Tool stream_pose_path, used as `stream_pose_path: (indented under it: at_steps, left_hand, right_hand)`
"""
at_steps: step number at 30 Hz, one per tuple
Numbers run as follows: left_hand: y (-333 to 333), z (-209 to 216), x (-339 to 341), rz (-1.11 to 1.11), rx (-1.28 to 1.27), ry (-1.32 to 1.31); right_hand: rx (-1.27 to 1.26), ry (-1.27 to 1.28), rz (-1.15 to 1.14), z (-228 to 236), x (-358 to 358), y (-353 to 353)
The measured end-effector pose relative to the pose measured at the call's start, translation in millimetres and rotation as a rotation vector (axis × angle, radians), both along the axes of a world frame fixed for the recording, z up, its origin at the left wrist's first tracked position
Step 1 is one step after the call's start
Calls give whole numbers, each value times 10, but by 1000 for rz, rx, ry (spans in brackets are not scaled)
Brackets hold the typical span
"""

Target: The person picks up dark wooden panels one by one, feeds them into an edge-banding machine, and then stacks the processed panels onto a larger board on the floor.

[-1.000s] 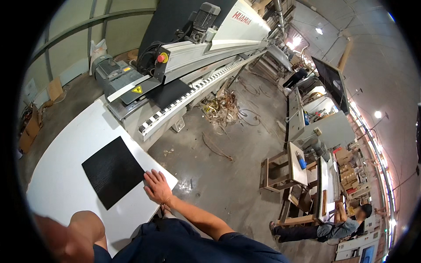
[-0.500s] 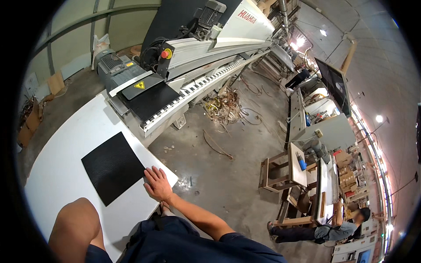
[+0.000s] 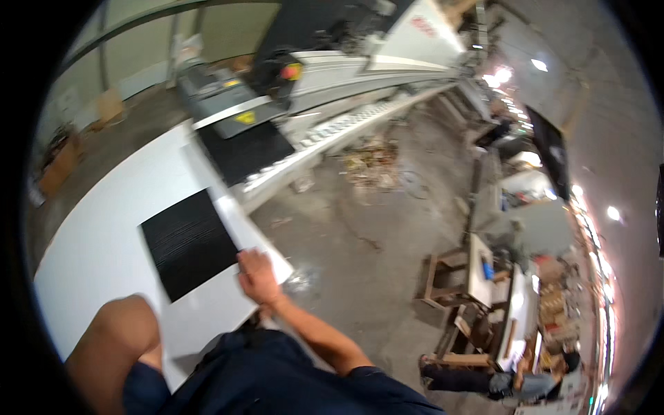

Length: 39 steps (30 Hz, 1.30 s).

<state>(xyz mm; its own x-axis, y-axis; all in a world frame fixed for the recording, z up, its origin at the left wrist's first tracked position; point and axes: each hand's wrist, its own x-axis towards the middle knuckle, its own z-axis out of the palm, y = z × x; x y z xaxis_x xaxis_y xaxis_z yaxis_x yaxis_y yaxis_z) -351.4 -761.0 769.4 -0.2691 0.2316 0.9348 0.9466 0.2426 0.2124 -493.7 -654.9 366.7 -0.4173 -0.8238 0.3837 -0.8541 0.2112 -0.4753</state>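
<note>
Our right hand lies palm-down on the white panel, near its right edge, with the fingers loosely spread and flat, gripping nothing. The fingertips touch or sit just beside the near right corner of the black mat; motion blur keeps us from telling which. Our right forearm runs back from the wrist toward the lower right, bent at the elbow beside our dark shirt.

Our left arm rises from the lower left with the elbow up over the panel's near end. The left hand itself is hidden, so we cannot tell whether its fingers are open or closed.

The mat lies flat on the panel, about midway along it, tilted a little to the panel's edges. The panel stretches away toward the big machine, whose dark infeed table meets its far end. A red button sits on the machine. Wood scraps lie on the concrete floor beside it. Another person sits at lower right, well apart.
</note>
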Motion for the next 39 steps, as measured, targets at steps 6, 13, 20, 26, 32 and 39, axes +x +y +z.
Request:
stream_pose_path:
  at_steps: [6, 13, 20, 26, 32, 39]
  left_hand:
    - [-661, -853, -658, 277, 541, -174]
    - [-1361, -3430, -1665, 801, 998, -1209]
    - [-1315, -3505, -2311, 472, 1207, -1453]
    - [-1394, -3475, -1958, 464, 1360, -1432]
    - [-1246, -3539, -635, 413, 1446, -1279]
    - [-1002, -3420, 653, 589, 1424, -1318]
  right_hand:
    - [96, 104, -161, -18, -59, 228]
    - [133, 85, -98, 13, 20, 104]
    - [113, 99, -118, -5, -53, 176]
    - [79, 78, -92, -14, -33, 125]
    - [37, 25, -103, -13, -37, 139]
    - [-7, -30, -116, -81, -92, 164]
